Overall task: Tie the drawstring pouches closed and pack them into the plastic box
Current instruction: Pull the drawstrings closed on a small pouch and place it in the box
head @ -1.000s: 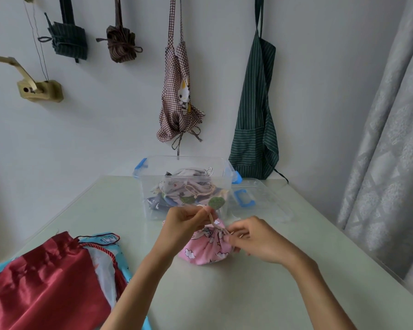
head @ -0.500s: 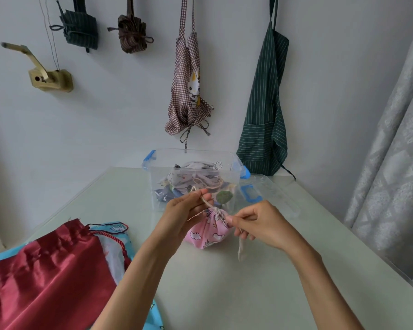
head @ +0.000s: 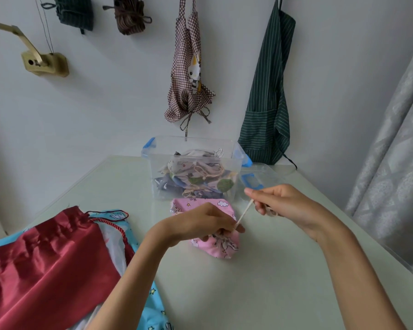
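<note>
In the middle of the frame a pink pouch (head: 221, 246) is lying on the pale green table (head: 260, 282), just in front of the plastic box (head: 193, 167). The gathered neck of the pouch is pinched by the left hand (head: 200, 222), whose fingers are curled closed around the cloth and the base of the string. A cream string (head: 244, 211) is stretched tight from this neck up and to the right — its other end is gripped by the right hand (head: 284, 201), between thumb and curled fingers, right of centre.

The box is transparent with blue clips, and several cloth pouches with strings are seen inside it. Its clear lid (head: 265, 177) is laid on the table to the right, touching the box.

At the lower left a red satin bag (head: 41, 265) is spread over a blue patterned cloth (head: 153, 303). On the white wall two aprons are hung — a checked apron (head: 188, 75) at upper centre and a green striped apron (head: 267, 96) to the right of it. A grey curtain (head: 396, 163) is seen at the right edge.
</note>
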A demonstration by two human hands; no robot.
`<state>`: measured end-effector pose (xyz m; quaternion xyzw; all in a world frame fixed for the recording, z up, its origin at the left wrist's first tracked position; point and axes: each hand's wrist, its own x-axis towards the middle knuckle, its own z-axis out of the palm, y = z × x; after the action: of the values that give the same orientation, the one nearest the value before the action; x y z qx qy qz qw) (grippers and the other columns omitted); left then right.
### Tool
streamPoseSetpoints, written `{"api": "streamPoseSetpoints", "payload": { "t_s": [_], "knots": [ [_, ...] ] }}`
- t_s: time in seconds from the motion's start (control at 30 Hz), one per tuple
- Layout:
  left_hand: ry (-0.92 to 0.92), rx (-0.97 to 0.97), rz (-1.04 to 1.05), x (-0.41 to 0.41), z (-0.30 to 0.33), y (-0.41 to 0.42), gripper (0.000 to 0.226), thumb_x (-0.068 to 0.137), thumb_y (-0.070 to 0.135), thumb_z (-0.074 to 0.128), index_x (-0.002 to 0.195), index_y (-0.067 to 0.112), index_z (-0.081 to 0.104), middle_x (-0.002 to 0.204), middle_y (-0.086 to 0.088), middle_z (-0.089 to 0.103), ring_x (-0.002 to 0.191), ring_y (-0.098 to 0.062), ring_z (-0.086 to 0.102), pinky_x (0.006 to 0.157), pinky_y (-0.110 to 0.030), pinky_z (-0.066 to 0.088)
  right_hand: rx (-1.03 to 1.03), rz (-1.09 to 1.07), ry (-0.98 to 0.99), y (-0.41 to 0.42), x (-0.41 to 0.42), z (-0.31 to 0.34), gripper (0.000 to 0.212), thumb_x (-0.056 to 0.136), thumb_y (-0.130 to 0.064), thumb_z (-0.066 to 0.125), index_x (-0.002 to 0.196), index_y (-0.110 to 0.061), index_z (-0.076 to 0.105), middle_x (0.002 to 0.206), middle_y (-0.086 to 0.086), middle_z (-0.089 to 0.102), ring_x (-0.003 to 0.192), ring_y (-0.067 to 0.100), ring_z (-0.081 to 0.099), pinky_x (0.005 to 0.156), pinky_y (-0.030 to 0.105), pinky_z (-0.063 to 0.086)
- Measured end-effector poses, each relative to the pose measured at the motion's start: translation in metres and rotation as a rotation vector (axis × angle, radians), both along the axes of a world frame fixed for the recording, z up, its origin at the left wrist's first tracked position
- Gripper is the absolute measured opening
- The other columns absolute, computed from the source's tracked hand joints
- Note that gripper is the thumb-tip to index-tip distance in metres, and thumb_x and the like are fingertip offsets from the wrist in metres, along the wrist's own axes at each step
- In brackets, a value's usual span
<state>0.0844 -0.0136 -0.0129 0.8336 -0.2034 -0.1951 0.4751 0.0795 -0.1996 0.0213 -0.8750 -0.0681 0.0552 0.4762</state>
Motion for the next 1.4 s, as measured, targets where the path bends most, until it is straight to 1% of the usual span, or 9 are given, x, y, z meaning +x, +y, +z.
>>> {"api": "streamPoseSetpoints", "payload": {
  "t_s": [0.17, 0.27, 0.37, 0.53, 0.63, 0.87, 0.97, 1.23, 1.4],
  "knots": [
    [0.023, 0.085, -0.140, -0.004, -0.003, -0.009, 0.025, 0.097, 0.023, 0.046, 0.097, 0.024, 0.072, 0.098, 0.008, 0.070, 0.071, 0.000, 0.049, 0.059, -0.009, 0.041, 0.064, -0.034, -0.061, 0.012, 0.001, -0.004, 0.034, 0.087, -0.046, 0.057, 0.067, -0.021, 0.068, 0.075, -0.013, 0.062, 0.078, 0.002, 0.054, 0.079, 0.015, 0.037],
    [0.049, -0.003, -0.104, -0.003, -0.006, -0.011, 0.033, 0.099, 0.025, 0.044, 0.113, 0.007, 0.068, 0.080, 0.010, 0.064, 0.071, -0.002, 0.054, 0.060, -0.010, 0.046, 0.111, 0.105, -0.055, 0.018, 0.002, -0.007, 0.036, 0.093, -0.044, 0.047, 0.118, -0.026, 0.064, 0.117, -0.017, 0.063, 0.113, -0.006, 0.051, 0.099, 0.017, 0.034],
    [0.108, -0.140, -0.040, 0.001, -0.007, -0.008, 0.032, 0.098, 0.027, 0.046, 0.108, 0.008, 0.070, 0.080, 0.006, 0.062, 0.075, -0.004, 0.056, 0.065, -0.016, 0.052, 0.006, 0.208, -0.003, 0.005, 0.002, -0.007, 0.037, 0.097, -0.031, 0.046, 0.134, -0.028, 0.046, 0.132, -0.015, 0.055, 0.125, -0.001, 0.045, 0.106, 0.023, 0.031],
    [0.143, -0.240, 0.023, 0.000, -0.004, -0.008, 0.028, 0.097, 0.025, 0.048, 0.097, 0.012, 0.072, 0.102, -0.014, 0.063, 0.090, -0.017, 0.058, 0.068, -0.021, 0.056, -0.264, 0.372, 0.065, -0.016, -0.004, -0.006, 0.040, 0.088, -0.014, 0.061, 0.120, -0.038, 0.055, 0.118, -0.024, 0.062, 0.112, -0.007, 0.051, 0.088, 0.013, 0.035],
    [0.159, -0.250, 0.039, 0.000, -0.004, -0.007, 0.027, 0.096, 0.024, 0.049, 0.095, 0.011, 0.073, 0.097, -0.013, 0.063, 0.089, -0.018, 0.056, 0.067, -0.021, 0.056, -0.281, 0.301, 0.008, -0.014, -0.001, -0.009, 0.029, 0.084, -0.016, 0.068, 0.110, -0.030, 0.065, 0.103, -0.011, 0.066, 0.088, 0.001, 0.055, 0.072, 0.000, 0.038],
    [0.160, -0.377, 0.183, 0.007, -0.005, 0.000, 0.026, 0.094, 0.024, 0.053, 0.084, 0.009, 0.072, 0.071, 0.001, 0.062, 0.064, -0.004, 0.056, 0.062, -0.017, 0.052, -0.221, 0.099, -0.109, -0.021, 0.000, -0.006, 0.018, 0.080, -0.039, 0.071, 0.082, -0.022, 0.077, 0.053, -0.009, 0.059, 0.045, 0.000, 0.039, 0.048, 0.010, 0.031],
    [0.191, -0.477, 0.184, 0.010, -0.006, 0.006, 0.020, 0.090, 0.024, 0.059, 0.082, 0.014, 0.075, 0.073, 0.002, 0.067, 0.066, -0.003, 0.060, 0.073, -0.018, 0.054, -0.192, 0.118, -0.134, -0.024, -0.004, 0.000, 0.020, 0.078, -0.044, 0.069, 0.079, -0.025, 0.078, 0.052, -0.008, 0.059, 0.047, 0.005, 0.033, 0.049, 0.015, 0.029],
    [0.226, -0.560, 0.270, 0.010, -0.005, 0.007, 0.007, 0.074, 0.013, 0.072, 0.072, 0.014, 0.078, 0.070, 0.001, 0.072, 0.059, -0.002, 0.063, 0.060, -0.010, 0.052, -0.293, 0.371, -0.072, -0.010, -0.021, 0.012, 0.013, 0.083, -0.038, 0.068, 0.082, -0.029, 0.077, 0.057, -0.009, 0.063, 0.047, 0.003, 0.034, 0.048, 0.011, 0.027],
    [0.180, -0.595, 0.306, 0.009, -0.004, 0.008, 0.029, 0.081, 0.000, 0.063, 0.062, 0.017, 0.077, 0.065, 0.004, 0.070, 0.059, 0.001, 0.063, 0.057, -0.009, 0.050, -0.359, 0.366, -0.065, -0.003, -0.022, 0.012, 0.029, 0.084, -0.047, 0.062, 0.072, -0.024, 0.075, 0.061, -0.006, 0.060, 0.056, 0.007, 0.039, 0.058, 0.021, 0.032]
  ]
}}
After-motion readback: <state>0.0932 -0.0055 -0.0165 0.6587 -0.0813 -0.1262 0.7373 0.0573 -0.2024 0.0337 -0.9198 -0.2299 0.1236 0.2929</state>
